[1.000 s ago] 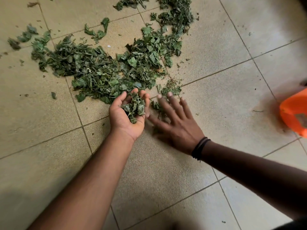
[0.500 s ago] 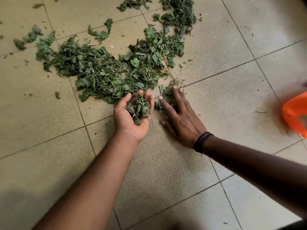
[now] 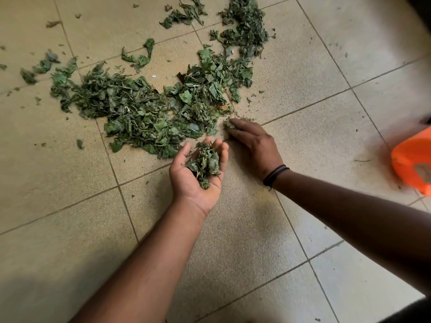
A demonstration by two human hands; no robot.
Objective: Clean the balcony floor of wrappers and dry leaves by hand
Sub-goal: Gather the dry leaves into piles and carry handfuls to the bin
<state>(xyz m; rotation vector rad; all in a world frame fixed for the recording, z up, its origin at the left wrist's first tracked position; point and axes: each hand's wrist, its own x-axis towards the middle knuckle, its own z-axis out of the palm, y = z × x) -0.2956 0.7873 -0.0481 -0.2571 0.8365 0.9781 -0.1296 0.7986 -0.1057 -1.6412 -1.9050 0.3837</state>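
A wide spread of dry green leaves (image 3: 144,113) lies on the beige tiled floor (image 3: 70,194), and more leaves (image 3: 245,29) are heaped further back. My left hand (image 3: 186,183) is palm up and cupped just in front of the spread, its fingers curled round a clump of leaves (image 3: 206,162). My right hand (image 3: 254,145) is palm down on the floor right beside it. Its fingers are bent over a small tuft of leaves (image 3: 227,124) at the spread's near right edge.
An orange plastic container (image 3: 412,164) sits on the floor at the right edge, partly out of frame. Small leaf crumbs dot the tiles around the spread. A few stray leaves (image 3: 140,57) lie behind the main spread.
My right hand's fingers went from stretched flat to bent over a tuft of leaves at the spread's edge. My left hand stayed cupped with its clump.
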